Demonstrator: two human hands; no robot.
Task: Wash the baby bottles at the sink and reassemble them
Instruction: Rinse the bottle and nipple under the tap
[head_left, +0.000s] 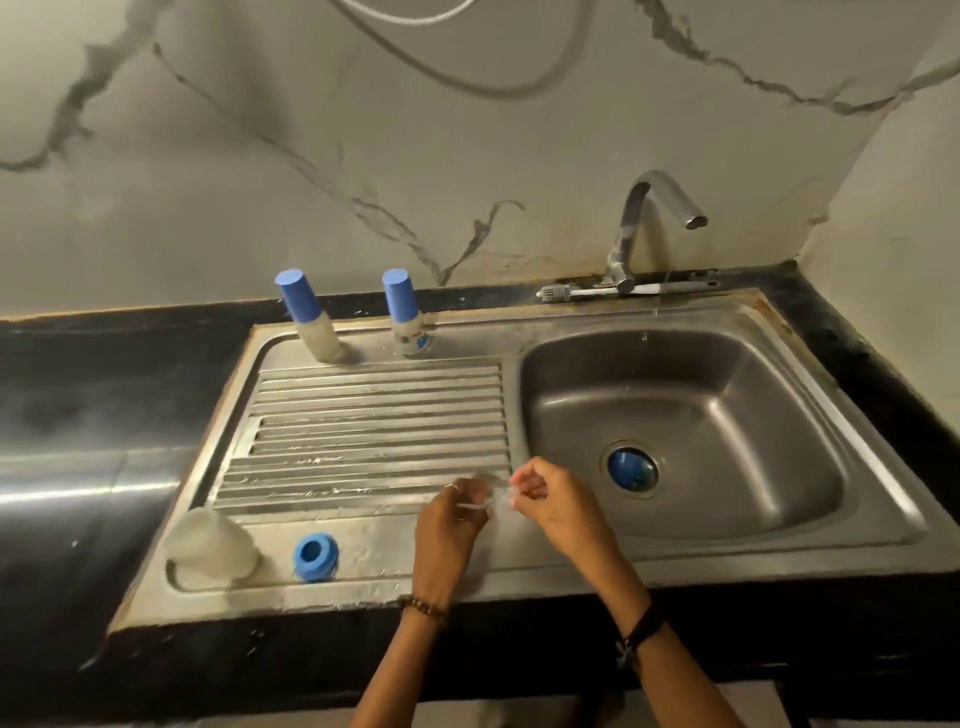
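Over the front edge of the steel sink (857, 551), my left hand (451, 525) and right hand (553, 506) both pinch a small clear teat (493, 500), fingers curled. Two blue-capped bottles (306, 317) stand at the drainboard's back edge; a blue ring (315, 556) and a clear cup (210, 548) sit near its front-left corner.

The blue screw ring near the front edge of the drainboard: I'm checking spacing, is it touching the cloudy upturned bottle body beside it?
Apart. The head view shows bare steel between the blue screw ring and the cloudy bottle body.
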